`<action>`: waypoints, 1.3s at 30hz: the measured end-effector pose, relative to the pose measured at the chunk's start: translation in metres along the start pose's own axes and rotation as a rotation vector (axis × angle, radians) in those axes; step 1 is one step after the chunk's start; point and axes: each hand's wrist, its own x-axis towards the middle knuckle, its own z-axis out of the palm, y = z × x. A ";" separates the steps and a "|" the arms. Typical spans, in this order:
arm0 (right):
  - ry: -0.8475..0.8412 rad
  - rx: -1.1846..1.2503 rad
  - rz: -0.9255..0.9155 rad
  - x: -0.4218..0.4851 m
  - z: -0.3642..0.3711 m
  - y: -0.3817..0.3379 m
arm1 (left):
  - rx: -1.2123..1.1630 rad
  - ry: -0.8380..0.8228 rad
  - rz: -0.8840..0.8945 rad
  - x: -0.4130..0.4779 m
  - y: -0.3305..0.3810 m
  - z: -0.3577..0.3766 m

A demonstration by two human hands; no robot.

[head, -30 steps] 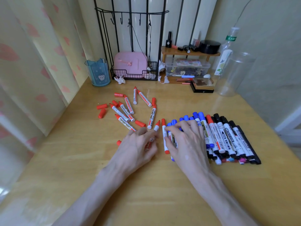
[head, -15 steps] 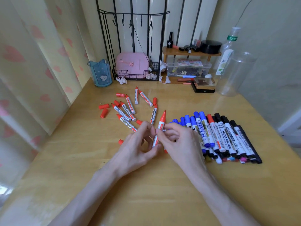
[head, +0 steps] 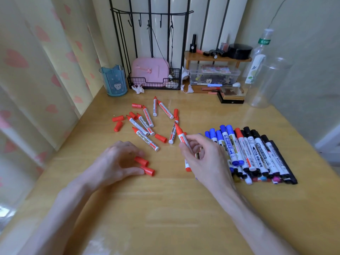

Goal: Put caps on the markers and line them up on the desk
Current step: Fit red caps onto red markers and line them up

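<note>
Your right hand [head: 204, 159] pinches an uncapped red marker [head: 181, 136], centre; left hand [head: 114, 162], spread, touches two red caps [head: 141, 161], 8 o'clock. Wire basket [head: 174, 78], 12 o'clock, holds pink case [head: 150, 70]. Curtain [head: 36, 89] bounds desk [head: 165, 218], 9 o'clock.

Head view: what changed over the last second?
The right hand lifted an uncapped red marker off the desk and holds it alone; the left hand let go and moved left to two loose red caps. The lined-up markers and scattered red markers stayed.
</note>
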 end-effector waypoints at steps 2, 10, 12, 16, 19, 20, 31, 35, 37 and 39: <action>-0.002 -0.015 -0.041 0.001 -0.002 0.002 | 0.025 -0.025 0.007 -0.001 -0.004 0.001; 0.005 -0.083 -0.138 -0.001 -0.004 0.005 | 0.014 -0.044 0.049 0.001 0.004 0.008; -0.003 -0.095 -0.156 -0.001 -0.006 0.006 | 0.037 -0.048 0.075 0.001 0.004 0.013; -0.007 -0.151 -0.218 -0.002 -0.007 0.007 | 0.001 0.019 0.069 0.003 0.010 0.017; -0.001 -0.282 -0.293 -0.003 -0.008 0.008 | -0.146 0.104 0.025 0.005 0.022 0.017; -0.004 -0.323 -0.318 -0.003 -0.008 0.008 | -0.185 0.125 0.010 0.005 0.026 0.017; 0.020 -0.395 -0.432 -0.003 -0.004 0.013 | -0.330 0.177 -0.013 0.005 0.034 0.022; -0.016 -0.342 -0.468 -0.007 -0.001 0.007 | -0.297 0.187 0.003 0.006 0.035 0.027; -0.037 -0.315 -0.486 -0.009 0.001 0.008 | -0.260 0.214 0.009 0.006 0.037 0.030; -0.054 -0.305 -0.467 -0.010 0.005 0.009 | -0.242 0.249 0.015 0.006 0.041 0.032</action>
